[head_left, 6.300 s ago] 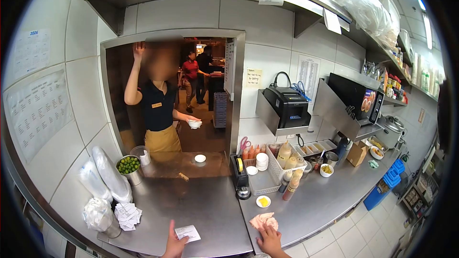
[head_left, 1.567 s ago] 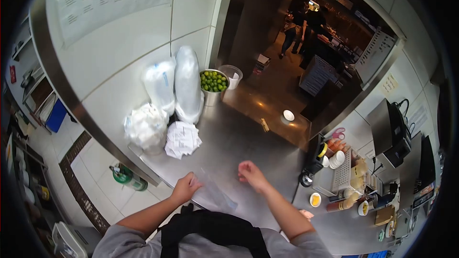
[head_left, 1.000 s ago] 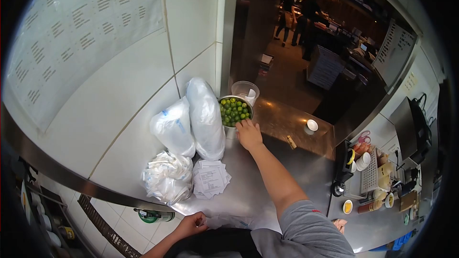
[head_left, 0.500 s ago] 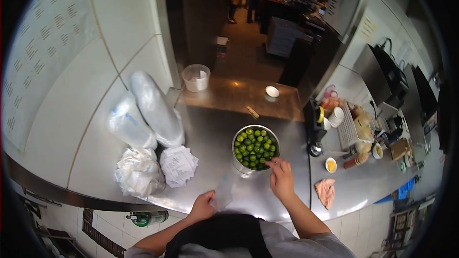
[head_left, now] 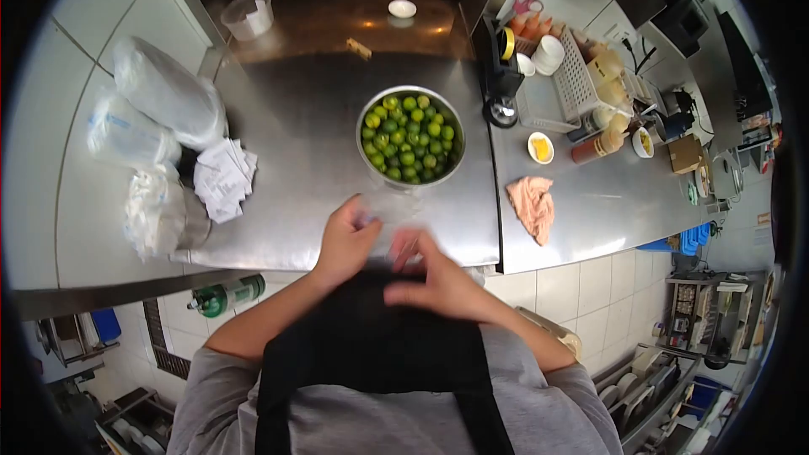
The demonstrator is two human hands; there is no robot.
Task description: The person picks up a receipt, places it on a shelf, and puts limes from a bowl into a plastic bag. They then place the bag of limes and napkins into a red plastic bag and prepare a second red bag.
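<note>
A round metal bowl point(head_left: 361, 154) full of small green citrus fruits point(head_left: 410, 136) stands on the steel counter. Just below it, my left hand point(head_left: 345, 240) pinches a clear plastic bag point(head_left: 389, 209), which is blurred and partly see-through. My right hand point(head_left: 424, 276) is beside the bag, in front of the black apron, its fingers spread and smeared by motion. No fruit can be made out in either hand.
Wrapped plastic packs point(head_left: 168, 93) and a stack of paper slips point(head_left: 225, 180) lie at the left. A clear tub point(head_left: 248, 17) and small white bowl point(head_left: 402, 9) stand behind. At right are a pink cloth point(head_left: 533, 207), a sauce bottle point(head_left: 600, 147) and a white basket point(head_left: 581, 76).
My right hand has left the fruit bowl and come back close to my left hand and the plastic bag. The camera view has tilted downward and shifted right.
</note>
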